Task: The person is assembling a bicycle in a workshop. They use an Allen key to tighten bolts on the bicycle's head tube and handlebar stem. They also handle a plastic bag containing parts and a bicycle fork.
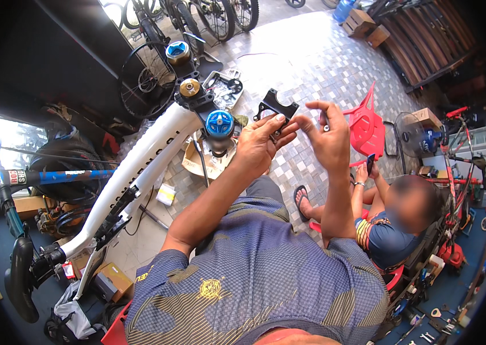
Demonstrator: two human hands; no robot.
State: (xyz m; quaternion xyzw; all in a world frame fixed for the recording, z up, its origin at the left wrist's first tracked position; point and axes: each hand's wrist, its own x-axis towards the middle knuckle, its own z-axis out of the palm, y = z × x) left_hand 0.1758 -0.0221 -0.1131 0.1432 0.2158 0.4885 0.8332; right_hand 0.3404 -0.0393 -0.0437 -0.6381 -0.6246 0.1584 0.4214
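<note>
In front of my chest, my left hand (260,139) pinches a black stem clamp (278,104) with a curved cutout and bolt holes. A small bolt (277,134) shows by the fingers of that hand. Just to the right, my right hand (330,138) is raised, its index finger and thumb apart. Its other fingers curl around a small metal bolt (326,127), partly hidden. Left of my hands stands a white bike frame (139,155). Its fork crown has a gold top cap (189,88) between two blue caps, the nearer blue cap (219,122) closest to my left hand.
A seated person (395,224) holds a phone on the right, near a red plastic chair (366,129). A tray of parts (224,89) and an open cardboard box (211,161) are beyond the fork. Several bikes (214,17) stand far back; tools (427,336) lie at lower right.
</note>
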